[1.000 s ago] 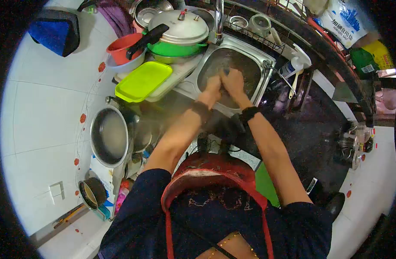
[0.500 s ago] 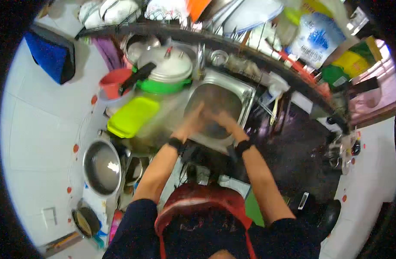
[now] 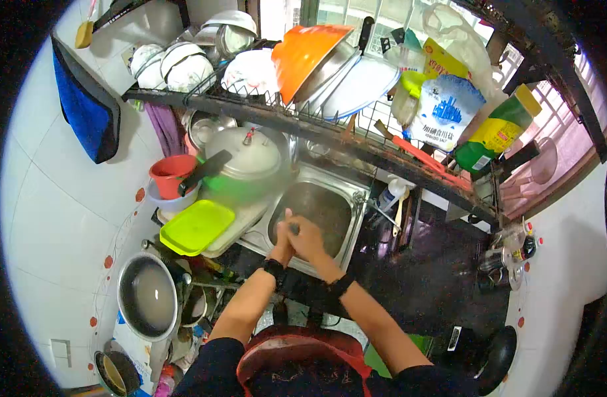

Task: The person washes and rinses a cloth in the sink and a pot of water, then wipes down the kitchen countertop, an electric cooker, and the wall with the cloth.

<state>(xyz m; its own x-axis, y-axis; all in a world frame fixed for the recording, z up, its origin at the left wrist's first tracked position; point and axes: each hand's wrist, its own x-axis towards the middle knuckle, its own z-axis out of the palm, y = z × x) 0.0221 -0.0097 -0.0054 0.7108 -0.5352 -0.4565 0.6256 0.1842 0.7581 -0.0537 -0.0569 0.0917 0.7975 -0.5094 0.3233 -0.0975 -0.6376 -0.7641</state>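
A: Hands?
B: Left hand (image 3: 282, 243), right hand (image 3: 308, 239): one pair, pressed together over sink (image 3: 330, 206), twelve o'clock; anything pinched inside, cannot tell.
A: Hazard?
B: Tray (image 3: 196, 228), nine o'clock of the pair: a wide leftward swing could knock it askew.

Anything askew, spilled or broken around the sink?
No spill or breakage visible. Slightly odd: the round silver lidded pot sits over a green plastic basin, its long black handle jutting across the round red plastic bowl, where a bump might catch it.
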